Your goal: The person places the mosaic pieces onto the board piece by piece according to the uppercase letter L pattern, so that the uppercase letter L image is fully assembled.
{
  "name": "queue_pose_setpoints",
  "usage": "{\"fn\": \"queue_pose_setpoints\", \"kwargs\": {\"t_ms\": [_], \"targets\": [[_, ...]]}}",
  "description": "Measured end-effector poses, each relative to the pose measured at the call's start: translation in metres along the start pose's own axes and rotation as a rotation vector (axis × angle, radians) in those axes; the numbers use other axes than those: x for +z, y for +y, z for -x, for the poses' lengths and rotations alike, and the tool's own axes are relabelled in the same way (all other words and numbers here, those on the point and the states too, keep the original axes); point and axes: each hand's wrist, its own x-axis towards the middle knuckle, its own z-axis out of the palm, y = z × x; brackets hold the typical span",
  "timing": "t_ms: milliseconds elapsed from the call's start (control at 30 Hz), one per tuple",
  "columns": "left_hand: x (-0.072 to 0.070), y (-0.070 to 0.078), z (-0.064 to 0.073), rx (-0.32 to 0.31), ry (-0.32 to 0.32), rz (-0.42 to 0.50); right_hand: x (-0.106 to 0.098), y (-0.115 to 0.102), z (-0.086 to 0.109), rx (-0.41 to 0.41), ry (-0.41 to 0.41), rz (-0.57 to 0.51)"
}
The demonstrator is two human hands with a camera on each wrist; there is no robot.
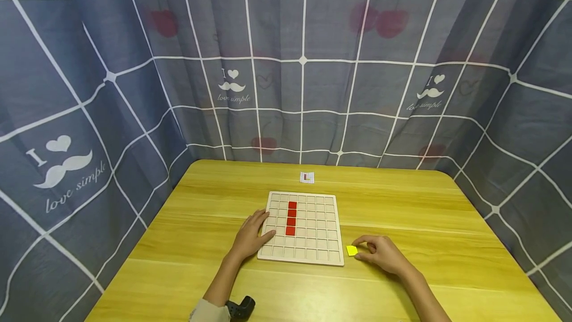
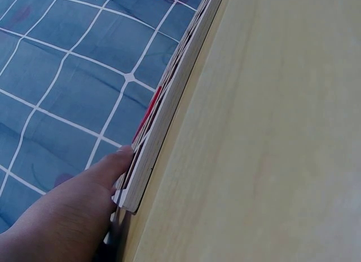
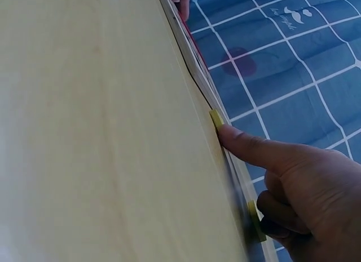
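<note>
A pale wooden grid board [image 1: 313, 242] lies on the table, with a column of several red square tiles [image 1: 291, 218] set in its left half. My left hand [image 1: 251, 235] rests along the board's left edge. Its fingers are fairly straight and its thumb [image 2: 115, 163] lies over the rim. Just right of the board's lower right corner, my right hand [image 1: 382, 253] pinches a yellow square tile [image 1: 352, 251] between thumb and forefinger. From the right wrist, this tile [image 3: 216, 119] shows at the thumb tip. A second yellow piece [image 3: 256, 221] appears beside the curled fingers.
A small card [image 1: 307, 177] printed with a grid and coloured marks lies behind the board. The wood-grain table [image 1: 187, 262] is backed and flanked by a blue-grey checked curtain [image 1: 277, 83]. A black band [image 1: 241, 308] sits on the left wrist.
</note>
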Motion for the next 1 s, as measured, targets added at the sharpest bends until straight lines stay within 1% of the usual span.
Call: {"fn": "queue_pose_setpoints", "kwargs": {"t_ms": [133,300,533,767,1000], "targets": [[-0.001,0.000,-0.001,-0.011,-0.001,0.001,0.005,-0.007,-0.009,0.023,0.048,0.011],[-0.002,-0.001,-0.002,-0.009,0.002,0.001,0.017,-0.022,-0.029,-0.004,0.114,0.027],[-0.001,0.000,-0.001,-0.004,0.004,0.002,0.043,-0.042,-0.055,-0.025,0.140,0.033],[0.001,-0.002,0.000,-0.006,0.001,0.004,0.062,-0.057,-0.075,-0.059,0.195,0.056],[0.001,-0.001,-0.001,-0.001,0.006,0.004,0.075,-0.065,-0.087,-0.076,0.183,0.089]]}}
